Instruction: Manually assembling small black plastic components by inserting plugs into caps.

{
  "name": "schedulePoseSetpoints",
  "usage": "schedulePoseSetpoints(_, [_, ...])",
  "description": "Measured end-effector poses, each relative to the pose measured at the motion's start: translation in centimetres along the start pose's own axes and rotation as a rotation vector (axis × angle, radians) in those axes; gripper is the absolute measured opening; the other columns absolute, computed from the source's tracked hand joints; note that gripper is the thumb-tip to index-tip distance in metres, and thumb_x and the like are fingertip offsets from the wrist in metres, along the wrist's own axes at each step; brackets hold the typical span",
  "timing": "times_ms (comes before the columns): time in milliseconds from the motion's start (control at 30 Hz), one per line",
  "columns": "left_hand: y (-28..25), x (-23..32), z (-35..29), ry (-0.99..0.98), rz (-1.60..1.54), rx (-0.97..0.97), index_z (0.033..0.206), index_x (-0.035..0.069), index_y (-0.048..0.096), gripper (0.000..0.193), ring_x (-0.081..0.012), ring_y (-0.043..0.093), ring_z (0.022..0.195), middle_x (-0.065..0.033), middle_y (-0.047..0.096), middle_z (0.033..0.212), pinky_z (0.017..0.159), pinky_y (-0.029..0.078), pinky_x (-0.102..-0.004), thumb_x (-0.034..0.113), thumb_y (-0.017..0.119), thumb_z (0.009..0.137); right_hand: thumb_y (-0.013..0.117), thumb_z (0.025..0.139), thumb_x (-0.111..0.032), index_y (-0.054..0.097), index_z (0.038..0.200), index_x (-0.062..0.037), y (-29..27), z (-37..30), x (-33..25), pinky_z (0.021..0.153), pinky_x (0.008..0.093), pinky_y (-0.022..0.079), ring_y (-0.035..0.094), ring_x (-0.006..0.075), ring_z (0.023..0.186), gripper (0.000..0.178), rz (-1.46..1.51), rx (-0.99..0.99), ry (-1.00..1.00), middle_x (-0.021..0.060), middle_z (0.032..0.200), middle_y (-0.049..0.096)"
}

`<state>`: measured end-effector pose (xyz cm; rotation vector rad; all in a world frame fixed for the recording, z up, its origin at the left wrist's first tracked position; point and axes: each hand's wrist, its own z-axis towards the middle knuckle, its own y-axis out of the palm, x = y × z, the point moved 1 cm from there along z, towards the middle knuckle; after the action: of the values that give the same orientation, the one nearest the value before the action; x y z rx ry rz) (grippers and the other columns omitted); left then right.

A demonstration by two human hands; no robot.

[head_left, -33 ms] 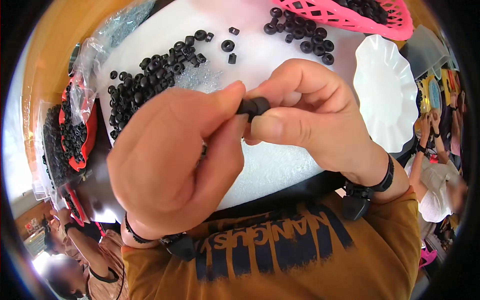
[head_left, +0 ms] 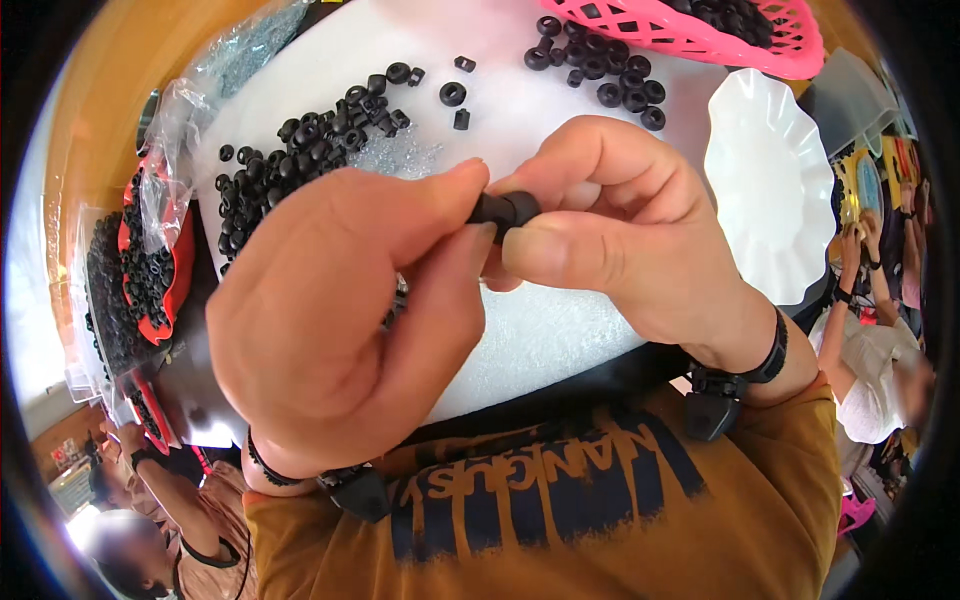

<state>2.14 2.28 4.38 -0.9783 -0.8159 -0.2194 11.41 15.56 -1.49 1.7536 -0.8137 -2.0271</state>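
Over the white padded surface (head_left: 560, 335), both my hands pinch one small black piece (head_left: 506, 210), a narrow stem with a wider rounded end. My left hand (head_left: 340, 300) has its thumb and forefinger closed on the stem. The rounded end sits between the thumb and forefinger of my right hand (head_left: 630, 220). Left of my hands lies a heap of black parts (head_left: 290, 170), some ring-shaped, some small and blocky. Beside it is a scatter of tiny shiny bits (head_left: 395, 158), too small to tell. Several finished-looking black knobs (head_left: 610, 68) rest at the far right.
A pink lattice basket (head_left: 680, 38) holding black parts stands far right, above a white scalloped dish (head_left: 768, 190). Red containers (head_left: 182, 262) with black parts and a clear plastic bag (head_left: 165, 190) are at the left. Other people sit at both sides.
My left hand has shifted slightly left, and a bit more of the black piece's stem shows. My right hand keeps its pinch almost unchanged.
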Motion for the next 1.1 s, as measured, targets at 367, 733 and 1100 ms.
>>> schedulePoseSetpoints(367, [0.0, -1.0, 0.2, -0.058, -0.199, 0.008, 0.095, -0.003, 0.061, 0.015, -0.0051, 0.051, 0.058, -0.0041, 0.058, 0.076, 0.052, 0.04, -0.0157, -0.001, 0.054, 0.081, 0.056, 0.087, -0.017, 0.055, 0.091, -0.0011, -0.1, 0.2, -0.1, 0.065, 0.0331, 0.051, 0.062, 0.02, 0.07, 0.016, 0.075, 0.01, 0.039, 0.0128, 0.086, 0.063])
schedulePoseSetpoints(733, [0.0, -1.1, 0.3, 0.021, 0.027, -0.048, 0.096, -0.005, 0.06, 0.021, -0.0077, 0.053, 0.061, -0.0068, 0.058, 0.078, 0.054, 0.042, -0.0167, -0.008, 0.057, 0.076, 0.058, 0.086, -0.016, 0.057, 0.089, -0.0009, -0.2, 0.2, 0.3, 0.065, 0.0309, 0.051, 0.062, 0.0191, 0.069, 0.015, 0.04, 0.067, 0.056, 0.0123, 0.085, 0.064])
schedulePoseSetpoints(1100, [1.5, -2.1, -0.1, 0.161, 0.021, 0.029, 0.098, -0.003, 0.058, 0.04, -0.0102, 0.054, 0.06, -0.0061, 0.056, 0.076, 0.05, 0.042, -0.0189, -0.01, 0.07, 0.061, 0.06, 0.084, -0.013, 0.059, 0.091, -0.0021, -0.4, 0.1, 0.6, 0.077, 0.0268, 0.048, 0.059, 0.0124, 0.084, 0.013, 0.132, 0.052, 0.104, 0.0083, 0.092, 0.063])
